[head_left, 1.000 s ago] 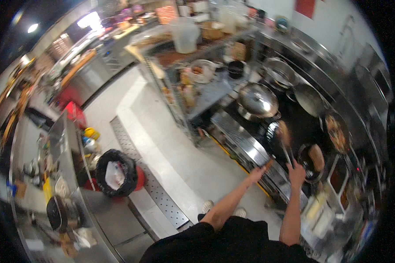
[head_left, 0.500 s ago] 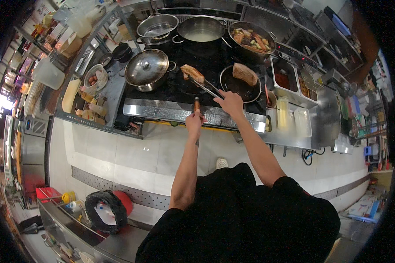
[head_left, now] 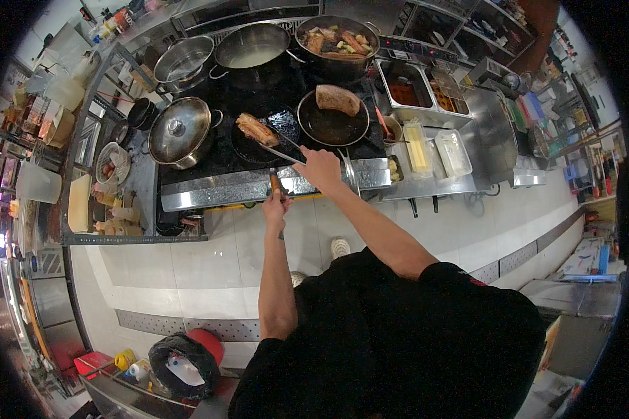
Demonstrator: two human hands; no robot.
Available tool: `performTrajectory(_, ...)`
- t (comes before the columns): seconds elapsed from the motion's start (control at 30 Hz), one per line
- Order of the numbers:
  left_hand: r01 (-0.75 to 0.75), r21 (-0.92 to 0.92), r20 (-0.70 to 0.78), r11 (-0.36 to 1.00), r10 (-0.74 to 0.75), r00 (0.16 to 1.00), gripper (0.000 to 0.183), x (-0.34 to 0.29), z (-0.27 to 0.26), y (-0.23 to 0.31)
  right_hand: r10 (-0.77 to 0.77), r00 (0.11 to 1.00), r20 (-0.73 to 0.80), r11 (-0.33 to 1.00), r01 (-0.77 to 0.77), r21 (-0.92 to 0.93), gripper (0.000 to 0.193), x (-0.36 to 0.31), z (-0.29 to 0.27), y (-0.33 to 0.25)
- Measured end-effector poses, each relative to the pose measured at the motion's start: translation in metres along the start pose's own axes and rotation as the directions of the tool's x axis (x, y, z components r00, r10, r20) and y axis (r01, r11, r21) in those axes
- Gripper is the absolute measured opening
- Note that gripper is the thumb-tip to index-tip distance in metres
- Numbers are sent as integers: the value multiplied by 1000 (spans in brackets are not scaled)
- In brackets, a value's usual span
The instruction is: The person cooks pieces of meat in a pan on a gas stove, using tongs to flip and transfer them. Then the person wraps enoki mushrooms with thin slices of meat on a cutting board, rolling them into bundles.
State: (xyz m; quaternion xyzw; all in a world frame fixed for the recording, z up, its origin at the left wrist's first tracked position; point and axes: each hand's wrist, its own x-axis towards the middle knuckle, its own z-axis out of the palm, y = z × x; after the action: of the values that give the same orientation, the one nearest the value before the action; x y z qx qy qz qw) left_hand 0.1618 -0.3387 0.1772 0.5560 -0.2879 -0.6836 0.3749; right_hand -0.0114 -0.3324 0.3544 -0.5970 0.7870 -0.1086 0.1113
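Note:
My left hand [head_left: 277, 207] is closed around the wooden handle [head_left: 275, 183] of a dark frying pan [head_left: 248, 151] on the stovetop. In my right hand [head_left: 320, 170] is a pair of metal tongs [head_left: 285, 153], their arms spread and their tips at a browned slab of meat [head_left: 256, 130]. That slab is in or just over the pan; whether it touches the bottom I cannot tell. To the right, a second frying pan [head_left: 321, 136] holds a paler, thick piece of meat [head_left: 337, 100] leaning toward its far rim, with dark liquid or oil beneath.
A lidded pot [head_left: 179, 133] stands left of the pans. Behind are an open steel pot [head_left: 184, 59], a pot of cloudy liquid [head_left: 251, 56] and a pot of meat chunks [head_left: 337, 43]. Steel food containers [head_left: 402, 84] sit right. A black-lined bin [head_left: 184, 364] is on the floor behind me.
The whole view has shifted, so the stove now appears further left. The tongs and browned meat remain at the left pan, and both hands keep their grips.

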Motion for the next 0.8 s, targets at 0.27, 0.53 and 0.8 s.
performTrajectory(0.27,83,118,-56,990,-77,995,48,-26,-7,14,-16,997,-77,998,11,-59,66,-9,10,0)
performTrajectory(0.53,42,112,-125,993,-28,992,62,-83,-48,-26,-8,999,-42,998,5,-65,72,-9,12,-10)
performTrajectory(0.8,177,50,-176,983,-166,970,62,-151,-90,-93,-41,994,-97,996,32,-85,72,-23,2,-10)
